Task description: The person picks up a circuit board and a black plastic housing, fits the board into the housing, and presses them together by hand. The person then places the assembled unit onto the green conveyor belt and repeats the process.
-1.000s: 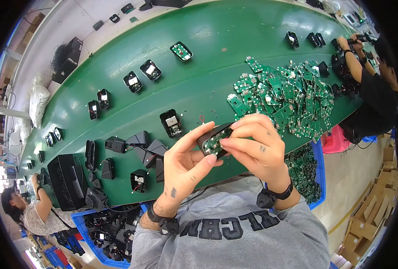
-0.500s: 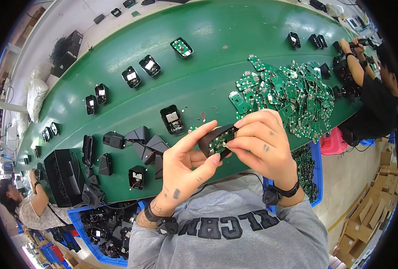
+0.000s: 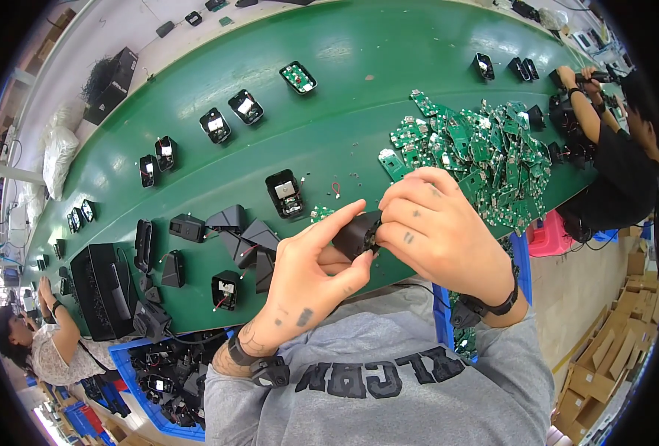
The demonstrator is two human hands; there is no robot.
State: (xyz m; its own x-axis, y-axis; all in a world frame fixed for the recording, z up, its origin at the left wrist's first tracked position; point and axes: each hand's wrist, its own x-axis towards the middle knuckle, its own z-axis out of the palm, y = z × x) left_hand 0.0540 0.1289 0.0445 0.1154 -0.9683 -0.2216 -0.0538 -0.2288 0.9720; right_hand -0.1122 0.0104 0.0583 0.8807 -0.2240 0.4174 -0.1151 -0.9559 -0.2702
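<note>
My left hand (image 3: pixel 311 279) is closed round a black plastic housing (image 3: pixel 353 236), thumb below and fingers above. The housing's open side faces my right hand (image 3: pixel 441 227), and a sliver of circuit board shows at its edge. Bent and drawn together, the right fingers press against that open side; what their tips pinch is hidden. Just beyond my hands lie an open black housing (image 3: pixel 286 195) with parts inside, a small red wire (image 3: pixel 336 189) and a few tiny bits. To the right spreads a large heap of green circuit boards (image 3: pixel 485 160).
Closed black housings (image 3: pixel 244 236) cluster left, near a black box (image 3: pixel 101 291). Several open housings (image 3: pixel 246 108) line the green table (image 3: pixel 374 44). Blue bins (image 3: pixel 140 394) stand below the edge. Co-workers sit at the far right (image 3: pixel 612 160) and far left (image 3: pixel 54 334). Cartons (image 3: pixel 604 357) stack on the right.
The housing has turned so that its open side faces right, and the board inside is now mostly hidden. My right hand has rolled over, its back now showing more.
</note>
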